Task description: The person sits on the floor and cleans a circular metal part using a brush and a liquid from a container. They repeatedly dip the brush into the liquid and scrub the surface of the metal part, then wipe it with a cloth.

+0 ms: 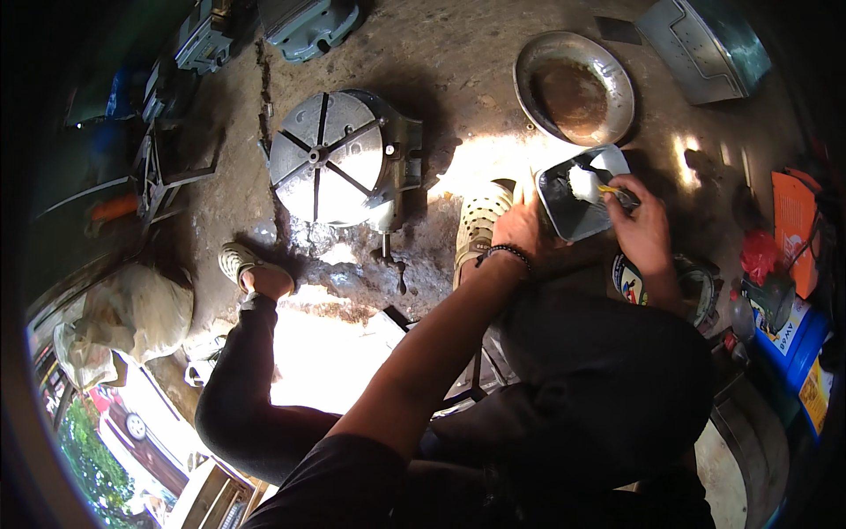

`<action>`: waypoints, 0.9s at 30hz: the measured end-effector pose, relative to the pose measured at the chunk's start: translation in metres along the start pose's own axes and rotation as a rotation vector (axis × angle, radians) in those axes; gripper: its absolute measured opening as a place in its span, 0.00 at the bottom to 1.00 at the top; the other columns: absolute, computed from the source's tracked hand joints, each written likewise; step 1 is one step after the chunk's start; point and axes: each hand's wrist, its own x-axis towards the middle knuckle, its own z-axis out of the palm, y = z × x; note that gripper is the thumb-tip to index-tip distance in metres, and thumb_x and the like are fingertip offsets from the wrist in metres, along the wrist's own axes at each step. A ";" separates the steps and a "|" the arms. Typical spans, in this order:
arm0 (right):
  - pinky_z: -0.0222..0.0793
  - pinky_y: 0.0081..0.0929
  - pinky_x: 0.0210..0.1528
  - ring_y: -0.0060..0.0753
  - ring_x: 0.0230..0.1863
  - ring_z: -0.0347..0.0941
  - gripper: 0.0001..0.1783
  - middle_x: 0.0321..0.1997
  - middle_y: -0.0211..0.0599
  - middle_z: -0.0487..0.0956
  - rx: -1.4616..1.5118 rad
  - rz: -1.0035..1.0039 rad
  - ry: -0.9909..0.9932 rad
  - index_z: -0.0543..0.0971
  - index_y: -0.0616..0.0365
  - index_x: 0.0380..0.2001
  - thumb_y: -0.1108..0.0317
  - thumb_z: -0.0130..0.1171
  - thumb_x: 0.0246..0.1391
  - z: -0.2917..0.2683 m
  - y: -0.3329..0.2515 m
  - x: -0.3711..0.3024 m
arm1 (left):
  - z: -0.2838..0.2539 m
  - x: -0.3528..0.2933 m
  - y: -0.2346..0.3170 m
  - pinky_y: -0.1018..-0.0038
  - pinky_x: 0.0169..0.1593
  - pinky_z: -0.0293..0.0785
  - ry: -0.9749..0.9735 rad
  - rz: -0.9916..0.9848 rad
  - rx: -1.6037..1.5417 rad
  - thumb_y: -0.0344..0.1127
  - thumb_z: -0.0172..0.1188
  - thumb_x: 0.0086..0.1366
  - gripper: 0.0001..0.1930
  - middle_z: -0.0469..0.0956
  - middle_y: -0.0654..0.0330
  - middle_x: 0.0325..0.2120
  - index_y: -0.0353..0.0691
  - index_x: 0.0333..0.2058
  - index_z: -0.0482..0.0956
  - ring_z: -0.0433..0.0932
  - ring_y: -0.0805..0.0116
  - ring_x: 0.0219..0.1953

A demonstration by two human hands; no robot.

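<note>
My left hand (pixel 518 227), with a dark beaded bracelet at the wrist, grips the left edge of a squarish plastic tub (pixel 551 204). Some of its fingers are hidden behind the tub's side. Dark liquid seems to lie in the tub. My right hand (pixel 641 222) is closed around the yellow handle of a brush (pixel 583 183). The brush's white bristles are inside the tub, over the dark bottom.
A round slotted rotary table (pixel 322 159) with a crank stands on the floor ahead. Beyond the tub lies a metal pan (pixel 624 101) with brown residue. A bucket (pixel 705 286) is by my right forearm; blue containers (pixel 797 339) stand far right. My sandalled foot (pixel 476 225) is beside the tub.
</note>
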 end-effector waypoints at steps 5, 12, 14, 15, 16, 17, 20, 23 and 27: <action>0.66 0.18 0.29 0.14 0.27 0.68 0.10 0.30 0.28 0.78 0.330 0.005 0.021 0.78 0.62 0.43 0.75 0.59 0.57 -0.014 0.019 -0.009 | -0.003 0.025 -0.017 0.59 0.55 0.71 0.086 0.247 -0.086 0.62 0.74 0.41 0.63 0.71 0.48 0.55 0.42 0.68 0.45 0.73 0.52 0.54; 0.66 0.15 0.29 0.14 0.27 0.68 0.13 0.29 0.28 0.76 0.410 0.070 0.018 0.77 0.63 0.43 0.75 0.64 0.54 -0.025 0.033 -0.013 | -0.004 0.030 -0.028 0.59 0.56 0.70 0.059 0.299 0.009 0.62 0.74 0.41 0.62 0.70 0.48 0.56 0.43 0.68 0.46 0.72 0.51 0.55; 0.66 0.14 0.29 0.13 0.27 0.68 0.12 0.29 0.27 0.75 0.346 0.049 0.012 0.76 0.62 0.42 0.76 0.64 0.54 -0.031 0.036 -0.014 | -0.008 0.029 -0.032 0.59 0.56 0.70 0.057 0.309 0.024 0.62 0.74 0.41 0.62 0.69 0.48 0.57 0.43 0.68 0.46 0.71 0.51 0.55; 0.66 0.14 0.30 0.14 0.28 0.68 0.12 0.29 0.27 0.75 0.343 0.041 -0.003 0.76 0.62 0.42 0.76 0.63 0.54 -0.034 0.038 -0.014 | -0.010 0.029 -0.034 0.59 0.56 0.69 0.059 0.315 0.032 0.62 0.74 0.41 0.62 0.69 0.48 0.57 0.43 0.68 0.46 0.71 0.51 0.56; 0.66 0.14 0.31 0.14 0.29 0.69 0.11 0.29 0.28 0.75 0.345 0.008 -0.012 0.76 0.62 0.42 0.77 0.63 0.55 -0.036 0.041 -0.014 | -0.013 0.029 -0.037 0.59 0.57 0.69 0.064 0.320 0.037 0.62 0.74 0.41 0.62 0.69 0.48 0.57 0.43 0.68 0.46 0.71 0.51 0.56; 0.67 0.14 0.32 0.14 0.30 0.69 0.11 0.29 0.28 0.75 0.343 0.033 -0.008 0.75 0.62 0.41 0.77 0.63 0.55 -0.039 0.043 -0.015 | -0.015 0.029 -0.040 0.59 0.57 0.69 0.063 0.326 0.042 0.62 0.74 0.41 0.62 0.69 0.48 0.57 0.43 0.68 0.46 0.71 0.51 0.56; 0.66 0.16 0.38 0.17 0.35 0.70 0.10 0.31 0.29 0.75 0.297 -0.141 0.030 0.75 0.62 0.40 0.78 0.62 0.55 -0.046 0.048 -0.017 | -0.021 0.027 -0.048 0.59 0.57 0.69 0.058 0.349 0.062 0.62 0.74 0.41 0.62 0.68 0.48 0.57 0.43 0.68 0.46 0.70 0.51 0.56; 0.66 0.18 0.38 0.15 0.33 0.70 0.08 0.29 0.29 0.75 0.088 -0.032 0.010 0.77 0.61 0.37 0.74 0.63 0.53 -0.059 0.043 -0.019 | -0.025 0.026 -0.051 0.59 0.58 0.68 0.050 0.363 0.073 0.62 0.74 0.41 0.62 0.67 0.48 0.58 0.43 0.68 0.46 0.70 0.51 0.57; 0.67 0.19 0.38 0.14 0.33 0.70 0.08 0.29 0.28 0.76 -0.038 -0.055 -0.019 0.77 0.60 0.37 0.71 0.63 0.54 -0.068 0.026 -0.018 | -0.028 0.025 -0.051 0.58 0.58 0.67 0.047 0.378 0.090 0.62 0.74 0.41 0.62 0.67 0.48 0.58 0.43 0.68 0.46 0.69 0.51 0.58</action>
